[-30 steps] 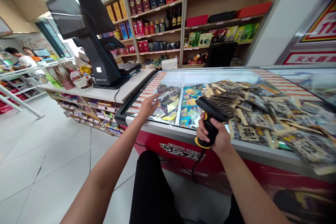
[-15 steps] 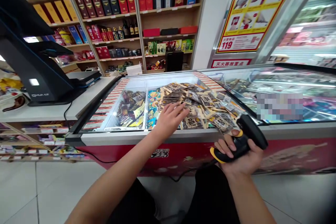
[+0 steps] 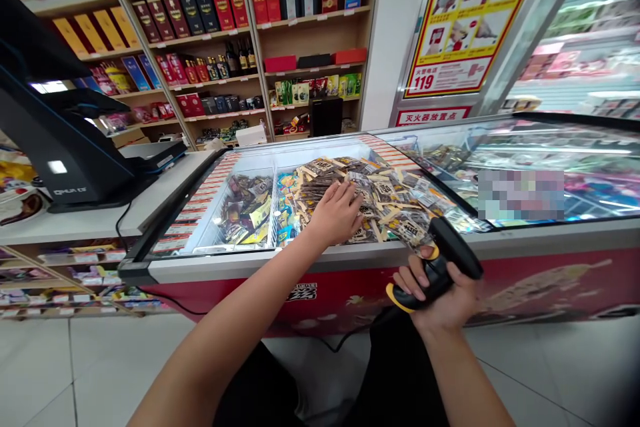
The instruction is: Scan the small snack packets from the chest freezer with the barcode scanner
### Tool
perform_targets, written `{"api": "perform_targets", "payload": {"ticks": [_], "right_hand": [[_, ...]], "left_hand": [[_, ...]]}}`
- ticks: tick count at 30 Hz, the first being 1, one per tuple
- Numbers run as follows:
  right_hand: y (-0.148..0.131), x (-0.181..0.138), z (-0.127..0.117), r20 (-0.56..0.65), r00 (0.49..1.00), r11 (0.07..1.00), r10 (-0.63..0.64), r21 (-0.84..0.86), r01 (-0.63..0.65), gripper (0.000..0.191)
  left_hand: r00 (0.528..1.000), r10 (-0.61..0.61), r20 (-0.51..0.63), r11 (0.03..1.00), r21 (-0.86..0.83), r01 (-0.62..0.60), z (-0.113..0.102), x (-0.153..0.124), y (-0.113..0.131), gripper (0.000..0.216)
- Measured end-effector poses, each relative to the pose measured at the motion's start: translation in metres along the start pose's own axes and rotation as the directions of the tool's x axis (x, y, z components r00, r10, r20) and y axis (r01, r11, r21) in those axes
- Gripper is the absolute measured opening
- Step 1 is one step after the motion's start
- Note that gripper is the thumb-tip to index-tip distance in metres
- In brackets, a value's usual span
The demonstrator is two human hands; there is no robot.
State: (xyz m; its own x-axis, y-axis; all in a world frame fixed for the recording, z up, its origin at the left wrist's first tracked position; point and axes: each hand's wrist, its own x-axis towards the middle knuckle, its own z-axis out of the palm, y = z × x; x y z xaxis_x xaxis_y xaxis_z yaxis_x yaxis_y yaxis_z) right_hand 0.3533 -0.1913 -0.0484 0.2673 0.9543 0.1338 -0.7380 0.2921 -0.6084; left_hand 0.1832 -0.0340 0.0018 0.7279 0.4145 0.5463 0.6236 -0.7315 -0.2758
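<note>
The left hand [image 3: 336, 215] lies palm down, fingers spread and relaxed, on a heap of flat snack packets [image 3: 385, 200] piled on the glass lid of a chest freezer [image 3: 320, 260]; it presses on the near left edge of the heap and grips nothing that can be seen, though whether a fingertip has caught one packet is hard to tell at this distance. The heap spreads away from that hand to the right and back, its long axis running from near right to far left across the lid, so the left hand is plainly the nearer of the two. The right hand [image 3: 440, 293] is clenched around the handle of one black and yellow barcode scanner [image 3: 440, 260], held just in front of the freezer's near edge, its head tilted up and to the right, close beside the heap's near right corner but not touching it. The packets are too many and too overlapped to count. Under the glass, two compartments of other wrapped goods [image 3: 247, 210] show to the left. One checkout terminal [image 3: 60, 147] stands on the counter further left.
</note>
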Motion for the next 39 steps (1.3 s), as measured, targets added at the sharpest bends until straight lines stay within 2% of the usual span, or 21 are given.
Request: {"api": "perform_targets", "payload": {"ticks": [3,7,9,11,13,16,18,19,22,24,25,28,29,31,34,36,39], "right_hand": [[0.008,-0.001,0.000,0.025,1.000,1.000,0.013,-0.012,-0.013,0.030],[0.015,-0.001,-0.004,0.053,0.999,0.998,0.010,-0.063,-0.007,0.030],[0.017,-0.001,-0.008,0.046,0.999,0.995,-0.021,-0.100,0.025,0.030],[0.018,-0.001,-0.014,0.029,0.997,0.988,-0.075,-0.131,0.078,0.029],[0.017,-0.001,-0.021,0.013,0.992,0.981,-0.127,-0.148,0.128,0.028],[0.013,-0.003,-0.030,0.022,0.992,0.975,-0.125,-0.181,0.127,0.026],[0.011,-0.003,-0.030,0.055,0.995,0.971,-0.085,-0.222,0.095,0.028],[0.011,-0.002,-0.028,0.080,0.995,0.966,-0.057,-0.249,0.075,0.030],[0.016,0.009,-0.009,0.195,0.980,0.920,0.034,-0.389,0.045,0.033],[0.025,0.020,0.016,0.288,0.953,0.824,0.098,-0.560,0.085,0.033],[0.032,0.026,0.030,0.323,0.937,0.739,0.137,-0.663,0.120,0.034],[0.058,0.041,0.080,0.415,0.887,0.338,0.205,-0.880,0.334,0.045],[0.068,0.045,0.096,0.451,0.861,0.215,0.234,-0.888,0.406,0.045],[0.089,0.050,0.124,0.487,0.827,0.043,0.282,-0.867,0.496,0.045],[0.119,0.055,0.151,0.464,0.824,-0.181,0.325,-0.825,0.535,0.042],[0.133,0.058,0.159,0.443,0.837,-0.297,0.321,-0.792,0.533,0.040],[0.144,0.062,0.161,0.482,0.829,-0.376,0.282,-0.740,0.558,0.038]], "left_hand": [[0.998,0.033,-0.046,0.999,-0.040,-0.034,-0.004,-0.019,-0.002,0.051],[0.998,0.033,-0.048,0.991,-0.131,-0.039,-0.013,-0.057,-0.013,0.038],[0.998,-0.025,-0.054,0.989,-0.150,0.017,-0.018,-0.081,-0.023,0.031],[0.989,-0.138,-0.059,0.978,-0.163,0.127,-0.024,-0.104,-0.033,0.027],[0.980,-0.195,-0.023,0.966,-0.177,0.188,-0.029,-0.124,-0.044,0.025],[0.959,-0.280,0.031,0.917,-0.286,0.277,-0.032,-0.146,-0.059,0.022],[0.916,-0.400,0.019,0.822,-0.435,0.368,-0.031,-0.153,-0.066,0.020],[0.878,-0.479,0.011,0.749,-0.516,0.415,-0.030,-0.155,-0.070,0.019],[0.709,-0.705,0.023,0.481,-0.719,0.502,-0.028,-0.155,-0.075,0.019],[0.601,-0.799,0.032,0.329,-0.812,0.482,-0.029,-0.154,-0.077,0.019],[0.551,-0.834,0.024,0.274,-0.849,0.452,-0.030,-0.154,-0.078,0.017],[0.391,-0.920,-0.029,0.170,-0.928,0.332,-0.035,-0.160,-0.080,0.011],[0.337,-0.940,-0.043,0.148,-0.946,0.290,-0.037,-0.162,-0.081,0.009],[0.254,-0.966,-0.054,0.112,-0.969,0.220,-0.039,-0.169,-0.084,0.006],[0.205,-0.978,-0.031,0.069,-0.981,0.179,-0.041,-0.176,-0.089,0.007],[0.211,-0.977,0.013,0.028,-0.982,0.188,-0.041,-0.179,-0.091,0.009],[0.246,-0.966,0.075,-0.022,-0.977,0.212,-0.040,-0.180,-0.092,0.010]]}}
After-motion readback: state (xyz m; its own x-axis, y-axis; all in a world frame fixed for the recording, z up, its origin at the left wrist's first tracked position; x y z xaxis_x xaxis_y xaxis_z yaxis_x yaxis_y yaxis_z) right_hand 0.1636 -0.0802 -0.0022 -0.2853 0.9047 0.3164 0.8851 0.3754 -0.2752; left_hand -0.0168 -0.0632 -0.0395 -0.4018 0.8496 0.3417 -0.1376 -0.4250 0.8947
